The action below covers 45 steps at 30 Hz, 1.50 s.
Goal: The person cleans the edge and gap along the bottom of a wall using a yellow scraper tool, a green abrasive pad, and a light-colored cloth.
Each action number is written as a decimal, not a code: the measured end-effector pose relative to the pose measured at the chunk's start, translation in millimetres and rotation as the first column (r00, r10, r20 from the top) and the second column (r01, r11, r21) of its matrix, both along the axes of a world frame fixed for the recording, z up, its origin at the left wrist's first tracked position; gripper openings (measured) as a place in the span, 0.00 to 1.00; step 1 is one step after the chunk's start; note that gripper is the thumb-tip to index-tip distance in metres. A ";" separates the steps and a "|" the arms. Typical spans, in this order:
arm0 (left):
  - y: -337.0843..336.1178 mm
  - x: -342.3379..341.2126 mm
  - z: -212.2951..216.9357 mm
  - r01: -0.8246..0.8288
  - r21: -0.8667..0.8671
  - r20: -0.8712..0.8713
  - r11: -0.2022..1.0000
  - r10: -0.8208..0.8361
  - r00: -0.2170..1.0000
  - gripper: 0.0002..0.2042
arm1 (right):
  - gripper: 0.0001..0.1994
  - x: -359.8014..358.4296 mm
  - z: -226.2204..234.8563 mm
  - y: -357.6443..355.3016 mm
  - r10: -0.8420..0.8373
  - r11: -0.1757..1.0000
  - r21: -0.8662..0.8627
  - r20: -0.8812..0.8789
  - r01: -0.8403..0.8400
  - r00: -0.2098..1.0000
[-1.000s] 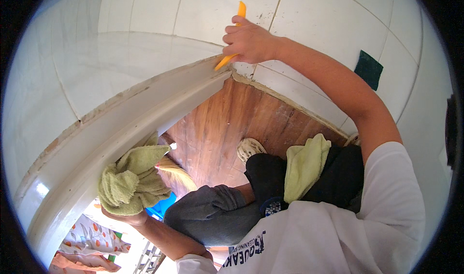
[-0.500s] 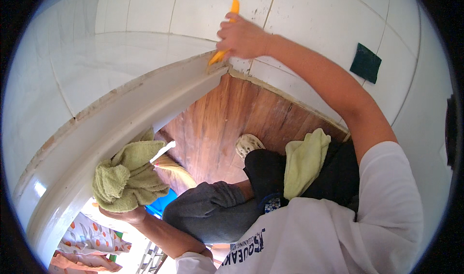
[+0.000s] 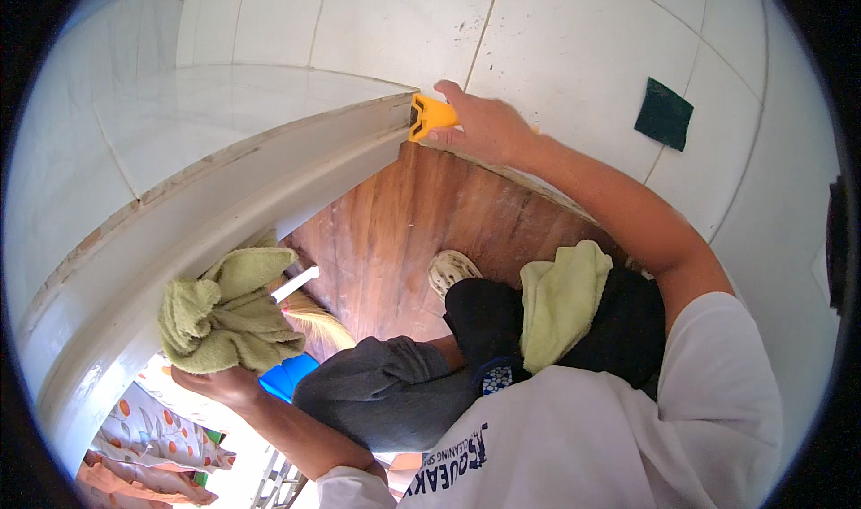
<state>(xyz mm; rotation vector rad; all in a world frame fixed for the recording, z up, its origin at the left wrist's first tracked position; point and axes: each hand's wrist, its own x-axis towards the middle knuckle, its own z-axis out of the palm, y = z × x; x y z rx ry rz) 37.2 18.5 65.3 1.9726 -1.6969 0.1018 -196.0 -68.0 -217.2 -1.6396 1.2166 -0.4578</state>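
My right hand is closed on a yellow scraper, its wide head turned to the left. The head meets the end of the white door frame, where the frame joins the tiles. The fingers hide most of the scraper's handle. At the lower left, my left hand grips a bunched olive-green towel from below, beside the frame. A lighter green cloth lies draped over my dark trousers.
A dark green scouring pad rests on the white tiles, which carry dark specks. Below lie the brown wood floor and a pale clog. A straw broom and a blue object are near my left forearm.
My right hand has come down and slightly right, turning the scraper from nearly upright to sideways, so its head now shows. My left hand and the towel have shifted a little up and left.
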 end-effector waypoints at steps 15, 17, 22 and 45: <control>-6.8 -14.2 -7.5 -0.159 0.020 -0.062 0.987 0.160 0.985 0.15 | 0.19 167.0 17.8 24.7 -0.989 0.111 0.689 0.008 0.716 0.146; -8.5 -19.6 -8.7 -0.192 -0.006 -0.081 0.981 0.191 0.978 0.15 | 0.18 160.2 16.4 18.8 -0.976 0.139 0.717 -0.018 0.683 0.217; -8.1 -19.5 -9.4 -0.155 -0.033 -0.088 0.987 0.152 0.985 0.16 | 0.19 149.0 6.3 13.0 -0.972 0.135 0.790 -0.011 0.598 0.235; -5.6 -8.3 -14.7 -0.128 -0.085 -0.128 0.988 0.117 0.985 0.23 | 0.15 142.8 7.7 10.6 -0.928 0.262 0.709 0.000 0.655 0.372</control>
